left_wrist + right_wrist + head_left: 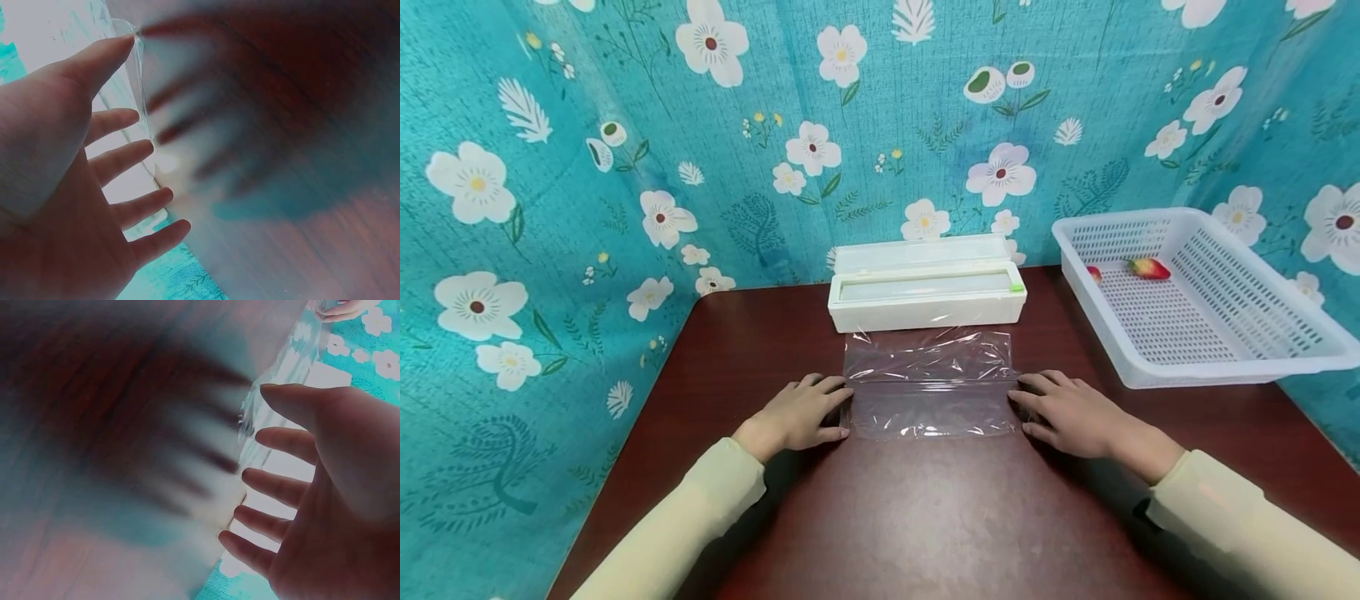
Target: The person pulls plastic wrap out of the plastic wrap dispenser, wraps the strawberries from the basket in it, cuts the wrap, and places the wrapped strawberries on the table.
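A sheet of clear cling film [929,408] lies on the table in front of a white film dispenser box [927,315], whose clear lid stands raised. A fold runs across the sheet. At its left edge rests my left hand [801,412], fingertips touching the film or the table just beside it. My right hand [1075,414] lies likewise at the right edge. In the left wrist view the fingers of the left hand [81,162] are spread and fairly straight. The right wrist view shows the right hand [312,481] with fingers extended, the film's edge near its thumb.
A white plastic basket [1225,367] stands at the right on the dark wooden table [910,517], with red strawberries [1150,268] inside. Behind the table hangs a teal flowered cloth [887,158], close to the dispenser box and basket.
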